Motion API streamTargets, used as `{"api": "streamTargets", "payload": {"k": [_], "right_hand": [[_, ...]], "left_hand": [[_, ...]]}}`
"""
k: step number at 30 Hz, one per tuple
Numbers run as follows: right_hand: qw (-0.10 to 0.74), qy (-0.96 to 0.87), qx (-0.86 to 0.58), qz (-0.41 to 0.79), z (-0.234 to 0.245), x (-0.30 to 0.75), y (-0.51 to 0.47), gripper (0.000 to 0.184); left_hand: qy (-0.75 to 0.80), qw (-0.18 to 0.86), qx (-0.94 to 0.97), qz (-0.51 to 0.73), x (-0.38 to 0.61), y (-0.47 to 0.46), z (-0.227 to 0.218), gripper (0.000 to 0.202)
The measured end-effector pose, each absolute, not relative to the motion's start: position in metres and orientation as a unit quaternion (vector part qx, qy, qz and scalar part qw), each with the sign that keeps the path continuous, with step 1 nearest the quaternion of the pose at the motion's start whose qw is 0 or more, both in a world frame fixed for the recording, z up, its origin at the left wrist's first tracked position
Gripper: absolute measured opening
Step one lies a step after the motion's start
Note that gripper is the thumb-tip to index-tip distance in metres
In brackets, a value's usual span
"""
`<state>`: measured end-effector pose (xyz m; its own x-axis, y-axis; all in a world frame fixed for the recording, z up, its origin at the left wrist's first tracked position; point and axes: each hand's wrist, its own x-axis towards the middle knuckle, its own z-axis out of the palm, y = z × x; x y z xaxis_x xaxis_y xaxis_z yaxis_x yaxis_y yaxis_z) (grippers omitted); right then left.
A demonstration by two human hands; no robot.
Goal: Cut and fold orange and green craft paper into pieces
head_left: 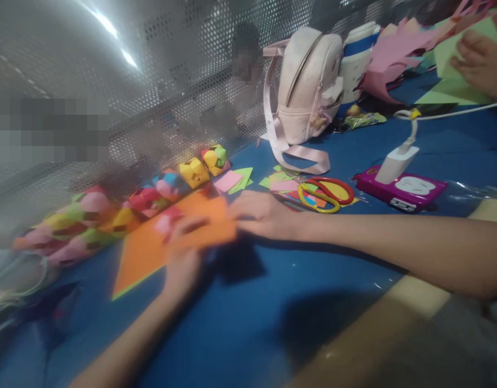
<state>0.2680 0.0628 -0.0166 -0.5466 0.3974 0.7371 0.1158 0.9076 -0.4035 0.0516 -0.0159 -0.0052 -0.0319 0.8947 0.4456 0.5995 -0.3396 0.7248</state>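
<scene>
Head view.

Containers: one backpack, pale pink, upright at far centre against the wall, closed, contents hidden. Just right of it, one white-and-blue flask, lid on, contents hidden.

Surface: blue table cover, bare tan edge at near right. Behind it, shiny perforated metal wall.

One orange sheet, flat on the cover, left of centre. Left hand at near edge of the sheet, fingers on top; blurred, grip not discernible. Right hand laid flat on the sheet's right corner, fingers together, clamped on nothing.

Folded paper cubes: row along the wall from centre to far left; two sharp, remainder blurred, count uncertain. Paper scraps, pink and green, between cubes and scissors.

Scissors: one pair, red and yellow handles, just right of the right hand, lying on scraps.

Charger: one, white, standing on one magenta phone, cable attached.

Far right: another person's hand on green paper; pink cut paper beside the flask.
</scene>
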Motion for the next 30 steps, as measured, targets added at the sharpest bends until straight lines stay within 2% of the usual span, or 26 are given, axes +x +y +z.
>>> {"api": "streamTargets", "payload": {"k": [1, 3, 7, 13, 19, 23, 26, 28, 30], "right_hand": [[0.432, -0.889, -0.122, 0.092, -0.020, 0.268, 0.066, 0.021], [0.381, -0.921, -0.083, 0.000, -0.028, 0.266, 0.069, 0.028], [0.303, -0.947, -0.080, -0.065, -0.039, 0.264, 0.064, 0.033], [0.221, -0.969, -0.101, -0.033, -0.043, 0.279, 0.048, 0.027], [0.230, -0.965, -0.125, -0.009, -0.044, 0.286, 0.039, 0.026], [0.264, -0.960, -0.088, -0.024, -0.043, 0.283, 0.036, 0.026], [0.259, -0.964, -0.059, -0.016, -0.042, 0.282, 0.036, 0.030], [0.245, -0.966, -0.074, 0.032, -0.040, 0.281, 0.037, 0.031], [0.239, -0.955, -0.119, 0.128, -0.037, 0.278, 0.037, 0.026]], "left_hand": [[0.499, 0.115, 0.730, 0.452, 0.043, -0.018, -0.005, 0.037], [0.463, 0.102, 0.780, 0.407, 0.029, -0.024, -0.005, 0.026], [0.436, 0.059, 0.841, 0.315, 0.023, -0.035, -0.015, 0.009], [0.383, 0.021, 0.903, 0.193, 0.020, -0.043, -0.025, 0.024], [0.331, 0.007, 0.926, 0.183, 0.001, -0.043, -0.040, 0.033], [0.337, 0.001, 0.924, 0.181, 0.000, -0.048, -0.043, 0.033], [0.355, 0.007, 0.916, 0.188, 0.005, -0.052, -0.038, 0.032], [0.385, 0.044, 0.899, 0.207, 0.009, -0.053, -0.032, 0.029], [0.425, 0.100, 0.867, 0.238, 0.015, -0.052, -0.025, 0.023]]}}
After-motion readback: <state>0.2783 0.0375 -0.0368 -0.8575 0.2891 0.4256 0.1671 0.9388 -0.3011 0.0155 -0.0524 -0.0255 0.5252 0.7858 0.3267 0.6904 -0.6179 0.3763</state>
